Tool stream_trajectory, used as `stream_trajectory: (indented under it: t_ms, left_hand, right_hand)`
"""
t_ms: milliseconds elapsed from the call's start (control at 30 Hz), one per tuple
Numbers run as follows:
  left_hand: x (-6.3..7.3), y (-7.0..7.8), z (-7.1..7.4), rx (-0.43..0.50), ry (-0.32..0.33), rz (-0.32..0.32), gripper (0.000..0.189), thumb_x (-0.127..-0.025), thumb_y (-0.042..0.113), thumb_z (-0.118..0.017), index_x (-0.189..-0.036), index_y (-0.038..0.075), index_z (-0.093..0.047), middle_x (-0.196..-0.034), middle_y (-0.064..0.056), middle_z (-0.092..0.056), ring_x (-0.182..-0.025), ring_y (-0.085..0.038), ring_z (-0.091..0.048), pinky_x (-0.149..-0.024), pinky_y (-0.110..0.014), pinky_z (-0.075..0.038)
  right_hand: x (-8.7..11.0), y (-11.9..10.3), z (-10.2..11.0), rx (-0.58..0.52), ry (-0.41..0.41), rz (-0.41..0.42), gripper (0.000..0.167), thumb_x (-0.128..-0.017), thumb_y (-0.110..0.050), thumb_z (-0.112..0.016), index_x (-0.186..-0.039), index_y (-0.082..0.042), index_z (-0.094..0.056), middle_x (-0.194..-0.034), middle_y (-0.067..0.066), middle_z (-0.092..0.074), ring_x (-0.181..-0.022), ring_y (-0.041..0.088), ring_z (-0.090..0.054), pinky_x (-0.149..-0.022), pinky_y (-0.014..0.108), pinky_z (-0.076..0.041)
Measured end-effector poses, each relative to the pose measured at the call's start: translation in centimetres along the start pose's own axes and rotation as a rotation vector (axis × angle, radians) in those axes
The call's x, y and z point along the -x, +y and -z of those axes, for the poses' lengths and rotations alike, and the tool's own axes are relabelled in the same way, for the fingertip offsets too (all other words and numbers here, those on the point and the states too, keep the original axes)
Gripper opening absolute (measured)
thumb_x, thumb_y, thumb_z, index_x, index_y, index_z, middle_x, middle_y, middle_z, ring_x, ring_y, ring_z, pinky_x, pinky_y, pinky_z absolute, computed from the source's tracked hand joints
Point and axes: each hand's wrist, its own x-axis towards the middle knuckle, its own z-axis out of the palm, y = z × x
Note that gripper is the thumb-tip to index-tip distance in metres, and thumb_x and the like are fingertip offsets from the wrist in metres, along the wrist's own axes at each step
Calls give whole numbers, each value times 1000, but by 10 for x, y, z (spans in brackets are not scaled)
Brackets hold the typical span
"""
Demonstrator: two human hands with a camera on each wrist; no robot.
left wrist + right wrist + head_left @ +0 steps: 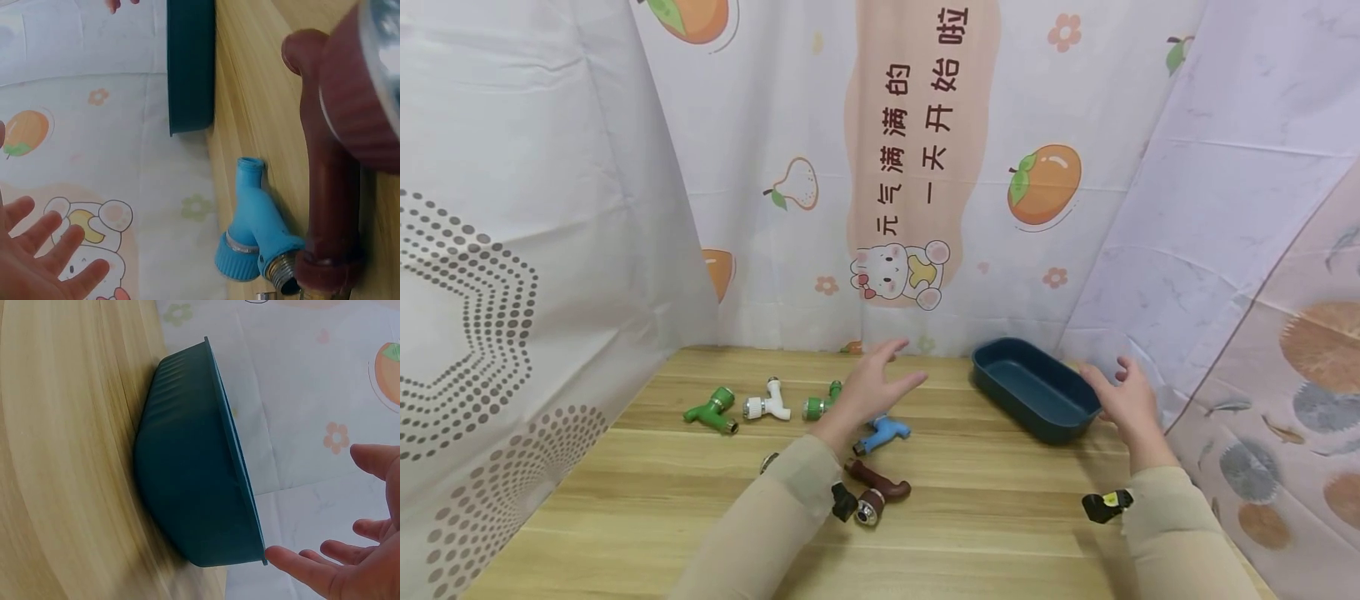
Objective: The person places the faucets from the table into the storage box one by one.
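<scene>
My left hand [874,387] hovers above the table with its fingers spread, holding nothing. Below it lies a blue tap [886,431], partly covered by the hand and wrist. A brown tap [880,483] with a chrome-ended knob lies nearer, beside the left forearm, and looms large in the left wrist view. My right hand [1127,404] is at the right end of a dark teal plastic basin [1037,400]. Its fingers are loosely extended, one fingertip [275,555] right at the basin's rim, and none curl round it.
Farther left lie a green tap [711,410], a white tap [767,404] and another green tap [815,407], partly hidden by the left hand. A metal end [768,462] peeks out behind the left sleeve. Printed curtains [775,275] enclose the wooden table [985,533] at back and sides.
</scene>
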Motion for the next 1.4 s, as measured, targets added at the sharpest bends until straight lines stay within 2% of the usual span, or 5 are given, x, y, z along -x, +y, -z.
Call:
stream_trajectory:
  t_ms: [233,600,867,1267,1400]
  left_hand:
    - [-3,1,-6,90,-30,24,68,-97,54,-64,-152,19,-47,-150,-3,-51,-133,-26,-50,-104,-49,-46]
    - [-9,0,-16,162,-71,60,67,-97,54,-63,-151,18,-49,-148,-6,-53,-133,-30,-51,-104,-47,-46]
    - [-11,-5,-29,200,-98,96,63,-97,49,-66,-150,18,-51,-145,-7,-56,-131,-33,-52,-103,-47,-47]
    - [-12,-4,-47,208,-136,113,60,-98,45,-67,-148,15,-53,-144,-9,-57,-130,-33,-53,-103,-45,-47]
    - [-15,-2,-52,205,-133,112,59,-97,45,-67,-147,16,-55,-143,-6,-58,-128,-30,-55,-101,-44,-49]
  right_hand:
    - [1,6,-1,13,-3,-24,98,-98,-55,-56,-162,0,-5,-156,40,-19,-113,54,-55,-62,40,-60]
    - [-5,10,-2,-32,-42,-79,100,-98,-54,-57,-162,-2,0,-159,40,-11,-135,56,-37,-80,52,-59]
    - [-5,16,-5,12,-37,-113,98,-100,-49,-58,-161,1,0,-156,42,-14,-111,54,-60,-74,46,-61]
    - [-6,28,-4,-46,-54,-180,99,-100,-44,-58,-158,9,3,-158,41,-12,-138,50,-36,-85,47,-58]
    - [-7,32,-6,-82,-48,-188,93,-101,-34,-60,-157,12,-2,-154,42,-21,-136,47,-38,-82,46,-59]
